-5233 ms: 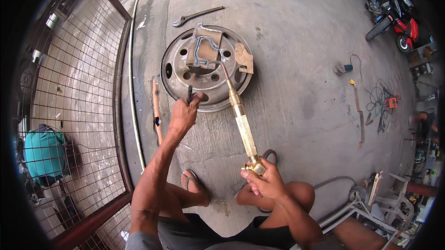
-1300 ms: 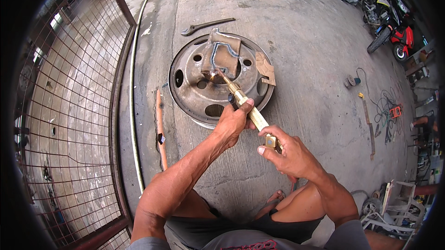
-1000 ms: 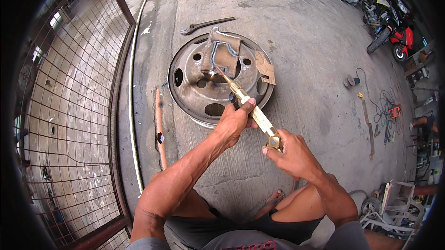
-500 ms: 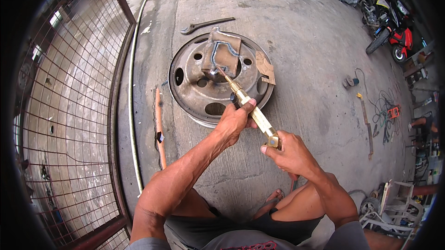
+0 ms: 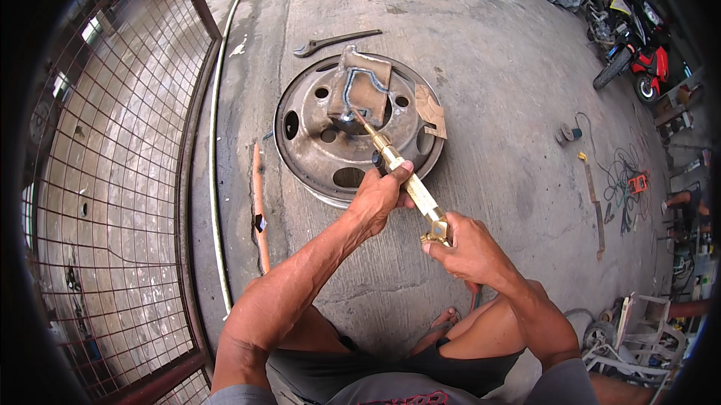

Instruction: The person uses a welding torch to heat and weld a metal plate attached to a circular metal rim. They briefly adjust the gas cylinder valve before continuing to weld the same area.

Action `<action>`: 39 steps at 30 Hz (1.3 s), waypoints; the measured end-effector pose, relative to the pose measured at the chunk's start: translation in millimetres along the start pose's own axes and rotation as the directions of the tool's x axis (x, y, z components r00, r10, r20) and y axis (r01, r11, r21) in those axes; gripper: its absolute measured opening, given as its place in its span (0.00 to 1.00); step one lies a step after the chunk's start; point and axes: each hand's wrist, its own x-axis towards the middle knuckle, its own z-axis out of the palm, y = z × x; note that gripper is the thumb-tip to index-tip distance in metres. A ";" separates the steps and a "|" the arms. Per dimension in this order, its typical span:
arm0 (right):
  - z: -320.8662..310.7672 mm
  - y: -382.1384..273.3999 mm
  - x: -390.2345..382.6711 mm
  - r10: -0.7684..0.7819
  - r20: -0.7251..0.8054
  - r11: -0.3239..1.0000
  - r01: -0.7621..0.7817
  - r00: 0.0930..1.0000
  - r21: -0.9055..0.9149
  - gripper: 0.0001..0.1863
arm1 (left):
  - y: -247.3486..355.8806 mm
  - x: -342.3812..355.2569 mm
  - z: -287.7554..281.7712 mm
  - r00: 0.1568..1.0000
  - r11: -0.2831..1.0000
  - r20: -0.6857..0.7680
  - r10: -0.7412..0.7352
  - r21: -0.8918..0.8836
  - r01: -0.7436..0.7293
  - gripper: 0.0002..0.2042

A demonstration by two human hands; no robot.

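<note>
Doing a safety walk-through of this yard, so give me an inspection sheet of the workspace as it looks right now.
Surface: bare stained concrete floor.
Job's things: brass cutting torch, tip over a bent rod on a steel plate, on a rusty wheel rim.
Clutter: wrench, cardboard scrap, orange rod, wire spool.
Grippers: left hand grips the torch mid-body; right hand holds its valve end.
Cables: tangled wires; white hose beside the mesh.
Surroundings: wire-mesh gate, motorcycles.

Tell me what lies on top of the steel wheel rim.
On the wheel rim lie a flat metal plate with a bent rod and a cardboard scrap. The floor beneath the rim is hidden.
</note>
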 end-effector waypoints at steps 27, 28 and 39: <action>-3.9 -1.5 -1.4 -0.002 0.027 0.995 -0.001 1.000 0.104 0.19 | 2.4 0.3 -0.4 1.000 1.000 0.007 -0.003 0.020 0.003 0.17; -4.0 -0.5 -1.0 -0.010 0.021 0.995 0.008 1.000 0.098 0.19 | 3.2 -0.2 0.5 1.000 1.000 0.005 -0.002 0.021 0.001 0.17; -12.9 -3.7 -5.0 -0.135 -0.025 0.962 0.137 0.991 0.237 0.33 | 8.3 3.2 2.5 0.999 0.997 -0.005 0.035 -0.067 -0.035 0.19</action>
